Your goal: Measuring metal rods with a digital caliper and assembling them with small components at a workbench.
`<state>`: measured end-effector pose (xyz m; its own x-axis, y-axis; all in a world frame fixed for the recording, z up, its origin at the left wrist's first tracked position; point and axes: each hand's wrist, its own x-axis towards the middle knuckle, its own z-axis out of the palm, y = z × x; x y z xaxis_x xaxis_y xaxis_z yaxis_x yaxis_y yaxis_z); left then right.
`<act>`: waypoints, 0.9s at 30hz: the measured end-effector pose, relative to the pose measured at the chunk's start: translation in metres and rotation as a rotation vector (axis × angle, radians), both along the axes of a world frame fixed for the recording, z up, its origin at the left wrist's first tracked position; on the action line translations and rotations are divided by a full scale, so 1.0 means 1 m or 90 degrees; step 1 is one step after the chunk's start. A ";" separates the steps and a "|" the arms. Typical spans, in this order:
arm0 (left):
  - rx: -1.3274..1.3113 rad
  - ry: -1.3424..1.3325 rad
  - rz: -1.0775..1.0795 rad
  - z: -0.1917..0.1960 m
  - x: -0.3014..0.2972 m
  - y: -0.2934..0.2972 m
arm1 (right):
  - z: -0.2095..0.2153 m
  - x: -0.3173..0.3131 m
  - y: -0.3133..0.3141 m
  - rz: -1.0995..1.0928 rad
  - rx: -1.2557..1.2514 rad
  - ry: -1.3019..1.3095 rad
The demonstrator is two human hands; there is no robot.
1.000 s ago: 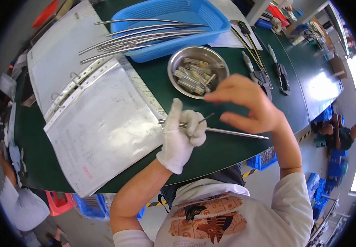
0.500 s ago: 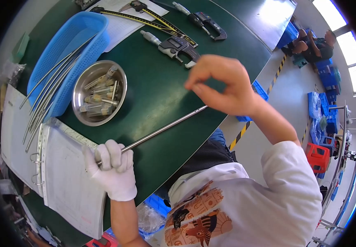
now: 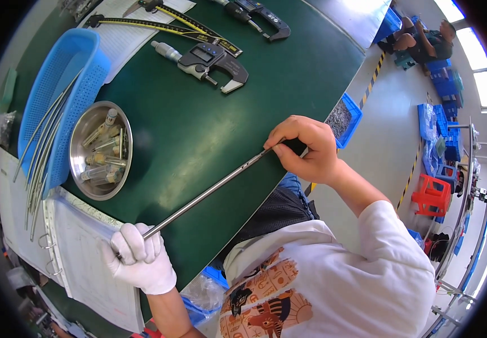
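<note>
A long, thin metal rod [image 3: 209, 192] slants across in front of me, with small holes near its far right end. Wrapped round its lower left end is my left hand [image 3: 142, 260], in a white glove. My bare right hand [image 3: 309, 151] pinches at the other end with thumb and forefinger; whether a small piece is also between those fingertips is hidden. Left of the rod stands a round steel bowl [image 3: 76, 169] holding several small clear tubes with pins. Behind it, a blue perforated basket [image 3: 88, 59] carries several thin metal rods [image 3: 45, 147].
Digital micrometers [image 3: 207, 59] and black-and-yellow calipers [image 3: 159, 25] lie at the back of the green table [image 3: 288, 73]. An open ring binder [image 3: 85, 242] lies at the left. Beyond the right edge are a blue bin [image 3: 352, 115], a red stool [image 3: 432, 194] and a seated person [image 3: 426, 45].
My right hand has come down from above the rod onto its right end. The view has shifted, so the table items appear further left.
</note>
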<state>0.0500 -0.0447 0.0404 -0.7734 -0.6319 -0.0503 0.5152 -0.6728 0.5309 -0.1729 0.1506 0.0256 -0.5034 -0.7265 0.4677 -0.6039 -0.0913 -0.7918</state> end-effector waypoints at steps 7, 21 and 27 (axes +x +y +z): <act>0.096 -0.061 0.029 -0.002 0.007 -0.002 | -0.008 0.011 0.004 -0.101 0.086 0.009; -0.188 -0.166 0.012 0.001 0.013 0.003 | -0.004 0.021 -0.007 -0.129 0.053 -0.003; -0.194 -0.176 -0.111 -0.003 0.005 0.019 | 0.049 0.057 -0.069 0.187 -0.076 0.028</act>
<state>0.0546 -0.0257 0.0376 -0.8535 -0.5110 -0.1023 0.2185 -0.5289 0.8201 -0.1158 0.0812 0.0742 -0.2581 -0.7763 0.5751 -0.5717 -0.3572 -0.7387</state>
